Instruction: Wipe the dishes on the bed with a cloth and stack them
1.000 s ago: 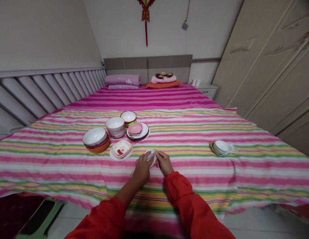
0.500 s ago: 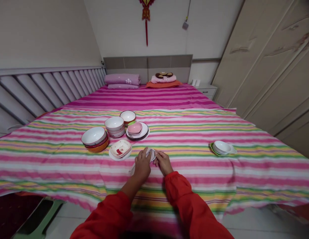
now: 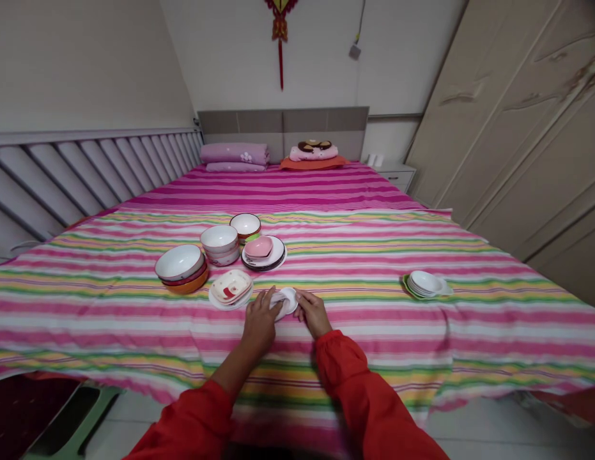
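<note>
A small white dish (image 3: 286,298) is held between my two hands over the striped bedspread (image 3: 355,281). My left hand (image 3: 259,322) has its fingers closed with a white cloth against the dish's left side. My right hand (image 3: 312,313) grips the dish's right edge with curled fingers. Both sleeves are red. Just left of my hands lies a square red-and-white plate stack (image 3: 231,288).
Behind the hands stand a stack of large bowls (image 3: 181,268), white bowls (image 3: 220,244), a small bowl (image 3: 245,225) and a pink dish on dark-rimmed plates (image 3: 262,252). A pile of small white dishes (image 3: 425,283) sits at right. A wardrobe (image 3: 517,128) lines the right wall.
My left hand has slid down and to the left along the dish with the cloth. The dish now shows more of its white face. My right hand has barely moved.
</note>
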Demonstrator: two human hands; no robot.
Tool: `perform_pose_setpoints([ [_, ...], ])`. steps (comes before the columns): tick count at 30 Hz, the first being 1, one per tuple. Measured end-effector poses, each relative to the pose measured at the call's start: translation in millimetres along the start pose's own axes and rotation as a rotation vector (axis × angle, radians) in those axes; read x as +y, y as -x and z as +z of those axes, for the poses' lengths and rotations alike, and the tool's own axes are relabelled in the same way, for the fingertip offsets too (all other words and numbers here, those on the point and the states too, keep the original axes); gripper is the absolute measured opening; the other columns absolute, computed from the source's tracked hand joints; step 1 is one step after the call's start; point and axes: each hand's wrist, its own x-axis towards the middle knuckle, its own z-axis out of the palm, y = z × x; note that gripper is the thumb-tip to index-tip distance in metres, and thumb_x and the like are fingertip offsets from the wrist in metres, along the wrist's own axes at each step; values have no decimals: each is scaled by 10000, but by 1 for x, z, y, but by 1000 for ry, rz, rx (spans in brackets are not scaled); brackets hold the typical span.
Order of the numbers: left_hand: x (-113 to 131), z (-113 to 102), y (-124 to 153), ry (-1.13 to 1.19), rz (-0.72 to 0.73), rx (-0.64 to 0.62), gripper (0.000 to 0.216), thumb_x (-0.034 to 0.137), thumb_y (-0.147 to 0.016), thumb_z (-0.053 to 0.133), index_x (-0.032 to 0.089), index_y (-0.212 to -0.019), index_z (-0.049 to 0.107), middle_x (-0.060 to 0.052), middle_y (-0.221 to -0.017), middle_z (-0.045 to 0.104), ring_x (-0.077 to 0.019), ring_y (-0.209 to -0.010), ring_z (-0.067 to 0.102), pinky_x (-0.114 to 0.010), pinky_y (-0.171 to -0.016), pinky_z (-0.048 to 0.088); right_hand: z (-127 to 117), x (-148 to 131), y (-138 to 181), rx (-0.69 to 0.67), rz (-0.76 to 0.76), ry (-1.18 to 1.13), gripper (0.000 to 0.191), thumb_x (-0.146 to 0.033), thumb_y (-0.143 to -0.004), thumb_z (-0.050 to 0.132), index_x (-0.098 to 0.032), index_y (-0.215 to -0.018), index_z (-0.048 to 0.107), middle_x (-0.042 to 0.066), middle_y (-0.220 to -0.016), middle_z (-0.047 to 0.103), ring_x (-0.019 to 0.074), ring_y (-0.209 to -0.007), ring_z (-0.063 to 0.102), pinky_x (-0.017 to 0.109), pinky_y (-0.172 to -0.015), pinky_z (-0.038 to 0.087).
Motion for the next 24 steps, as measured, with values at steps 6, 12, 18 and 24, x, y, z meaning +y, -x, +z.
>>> perform_pose_setpoints([
  [6, 21, 3, -15, 117, -25, -63, 682, -8, -734, 411, 324, -1317, 529, -5, -1553, 244, -299, -1404, 221, -512, -1051, 287, 0, -1, -1, 27, -19, -37, 425, -433, -689, 699, -113, -969, 705, -33, -429, 569, 99, -353, 475, 200, -333, 295],
  [12, 7, -2, -1, 99, 63, -51, 675, -5, -707, 430, 332, -1275, 572, 0, -1533, 299, -300, -1397, 240, -507, -1055, 281, 0, 0, 1, 16, -31, 3, 466, -451, -693, 704, -118, -1019, 705, -36, -425, 565, 95, -339, 454, 204, -335, 294],
  [18, 10, -1, -5, 64, -51, -24, 627, 6, -735, 418, 266, -1284, 572, -53, -1539, 281, -325, -1389, 249, -518, -1019, 313, 0, -2, 1, -6, -18, 3, 489, -450, -703, 699, -111, -1056, 691, -31, -418, 571, 92, -332, 445, 204, -350, 305],
  [24, 11, 8, -6, 302, 90, -8, 663, -5, -671, 452, 309, -1232, 610, 1, -1502, 359, -279, -1369, 280, -488, -1072, 291, 0, 0, 0, 14, -51, 2, 409, -425, -705, 696, -123, -982, 707, -49, -428, 553, 78, -325, 424, 197, -337, 278],
])
